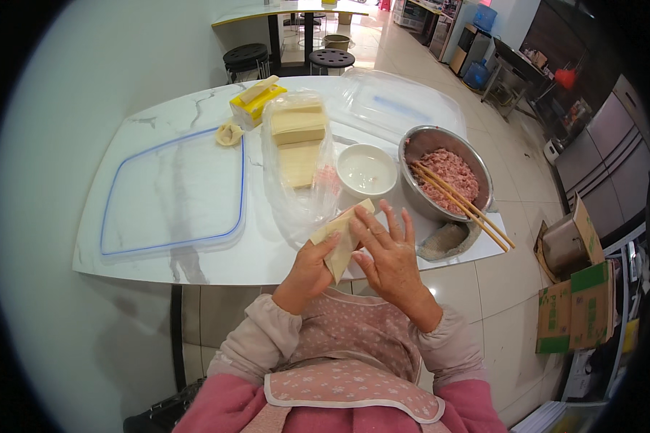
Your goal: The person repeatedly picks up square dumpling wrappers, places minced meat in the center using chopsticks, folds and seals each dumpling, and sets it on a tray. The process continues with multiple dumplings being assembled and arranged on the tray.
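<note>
My left hand (pixel 311 273) holds a folded wonton wrapper (pixel 340 246) between thumb and fingers at the table's front edge. On its right side, my right hand (pixel 390 254) touches the wrapper with its fingertips, the other fingers spread. Beyond the hands is a white bowl (pixel 367 170) of clear liquid. To its right, a steel bowl (pixel 482 178) holds ground meat (pixel 449 176), with chopsticks (pixel 460 203) across its rim. Stacked wrappers (pixel 298 157) lie in an opened plastic bag to the left. One folded wonton (pixel 229 134) rests at the corner of a blue-edged plastic lid or tray (pixel 173 246).
A yellow tissue pack (pixel 257 103) stands behind the wonton. Clear plastic container or lid (pixel 406 103) lies at the back right. A grey cloth (pixel 448 242) sits beneath the steel bowl's near side. Stools (pixel 331 58) stand beyond the table, cardboard boxes (pixel 577 308) on the right floor.
</note>
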Available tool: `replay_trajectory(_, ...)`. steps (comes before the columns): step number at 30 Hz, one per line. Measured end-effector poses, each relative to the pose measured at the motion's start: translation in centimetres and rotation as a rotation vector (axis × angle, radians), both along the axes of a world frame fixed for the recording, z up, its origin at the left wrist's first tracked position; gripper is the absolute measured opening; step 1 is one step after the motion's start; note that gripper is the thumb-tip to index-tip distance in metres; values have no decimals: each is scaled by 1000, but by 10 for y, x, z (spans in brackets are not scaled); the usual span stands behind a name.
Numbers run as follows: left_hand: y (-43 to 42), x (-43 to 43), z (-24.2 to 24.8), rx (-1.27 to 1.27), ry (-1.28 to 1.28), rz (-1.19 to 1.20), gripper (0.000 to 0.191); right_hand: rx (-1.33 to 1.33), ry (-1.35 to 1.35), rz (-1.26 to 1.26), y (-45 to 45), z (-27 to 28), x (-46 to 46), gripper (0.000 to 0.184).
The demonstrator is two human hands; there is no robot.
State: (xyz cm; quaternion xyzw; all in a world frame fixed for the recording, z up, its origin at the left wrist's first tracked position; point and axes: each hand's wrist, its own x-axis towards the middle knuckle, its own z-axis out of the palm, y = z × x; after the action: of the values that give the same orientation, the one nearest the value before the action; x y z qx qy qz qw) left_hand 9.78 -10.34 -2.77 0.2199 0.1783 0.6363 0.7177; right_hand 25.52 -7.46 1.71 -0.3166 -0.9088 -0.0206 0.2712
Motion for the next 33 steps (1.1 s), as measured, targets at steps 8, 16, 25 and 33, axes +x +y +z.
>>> replay_trajectory(8, -6, -2, 13, 86, 70, -47, 53, -175, 414, -94, -11, -4, 17, 33)
replay_trajectory(16, -35, 35, 33, 126, 259, 176, 47, -1132, 973, 48, -39, -30, -2, 16)
replay_trajectory(25, -42, 21, 42, 32, 603, 90, 35, -1311, 1319, 94, -48, -24, 6, 15)
replay_trajectory(33, -38, 34, 33, -132, 582, 272, 30, -1397, 1080, 70, -46, -17, 22, 15)
